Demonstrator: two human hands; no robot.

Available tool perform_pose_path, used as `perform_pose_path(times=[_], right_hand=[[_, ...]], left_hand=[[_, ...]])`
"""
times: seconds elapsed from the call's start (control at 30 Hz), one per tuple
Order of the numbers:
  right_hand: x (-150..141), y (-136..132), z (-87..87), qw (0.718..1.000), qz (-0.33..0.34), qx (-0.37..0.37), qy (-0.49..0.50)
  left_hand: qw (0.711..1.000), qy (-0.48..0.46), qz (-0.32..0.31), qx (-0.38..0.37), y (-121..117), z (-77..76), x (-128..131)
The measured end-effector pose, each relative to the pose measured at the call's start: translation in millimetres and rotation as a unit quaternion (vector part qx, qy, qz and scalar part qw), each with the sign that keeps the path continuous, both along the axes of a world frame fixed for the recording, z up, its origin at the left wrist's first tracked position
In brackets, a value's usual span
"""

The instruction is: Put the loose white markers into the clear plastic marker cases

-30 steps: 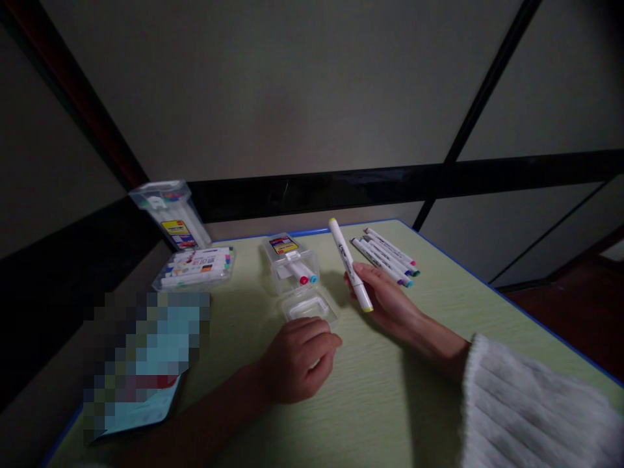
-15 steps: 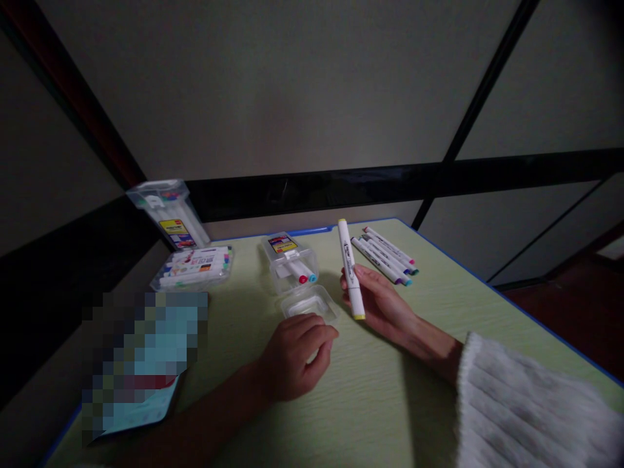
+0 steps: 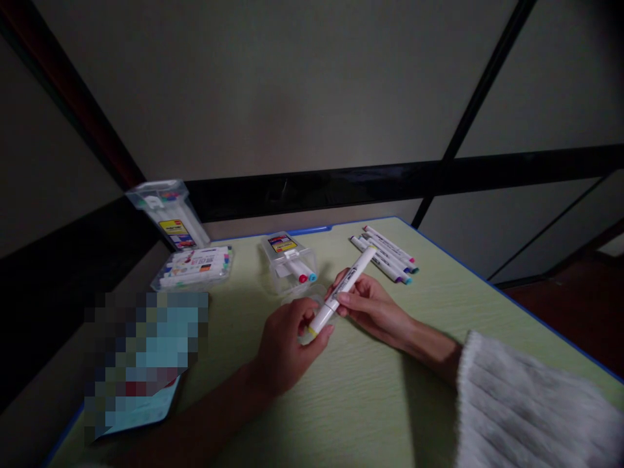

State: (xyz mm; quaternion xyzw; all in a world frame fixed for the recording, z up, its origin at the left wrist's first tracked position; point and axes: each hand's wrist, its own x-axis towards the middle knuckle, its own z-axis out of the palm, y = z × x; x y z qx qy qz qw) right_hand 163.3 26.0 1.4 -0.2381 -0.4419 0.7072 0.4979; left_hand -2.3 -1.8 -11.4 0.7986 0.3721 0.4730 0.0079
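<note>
A white marker (image 3: pixel 347 286) with yellow ends slants across the space between my hands. My right hand (image 3: pixel 377 307) is closed on its middle, thumb laid along the barrel. At the lower yellow end, my left hand (image 3: pixel 287 348) has its thumb and fingers around the tip, closed on it as far as I can see. Behind and below the marker, a clear plastic lid (image 3: pixel 318 291) lies partly hidden by my left hand. Just beyond, a clear marker case (image 3: pixel 292 268) lies on its side with a red-ended and a blue-ended marker inside.
Several white markers (image 3: pixel 385 255) lie at the back right of the pale green table (image 3: pixel 361 403). A clear case of markers (image 3: pixel 175 214) stands at the back left, with another case (image 3: pixel 195 266) lying before it. A tablet-like device (image 3: pixel 151 370), partly pixelated, lies left.
The marker has tilted from nearly upright to a slant, its top leaning right. My left hand has opened from its curled pose and come to the marker's lower end.
</note>
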Motion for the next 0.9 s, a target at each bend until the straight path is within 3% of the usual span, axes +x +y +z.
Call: perform_pose_path(times=[0.23,0.9], right_hand=[[-0.1,-1.2,-0.3,0.999,-0.008,0.016,-0.032],[2.1,-3.8,-0.5,0.995,0.061,0.003,-0.078]], left_hand=[[0.999,0.04,-0.018,-0.023,0.5,2.8,0.1],[0.984,0.136,-0.112,0.034,-1.5,9.7,2.7]])
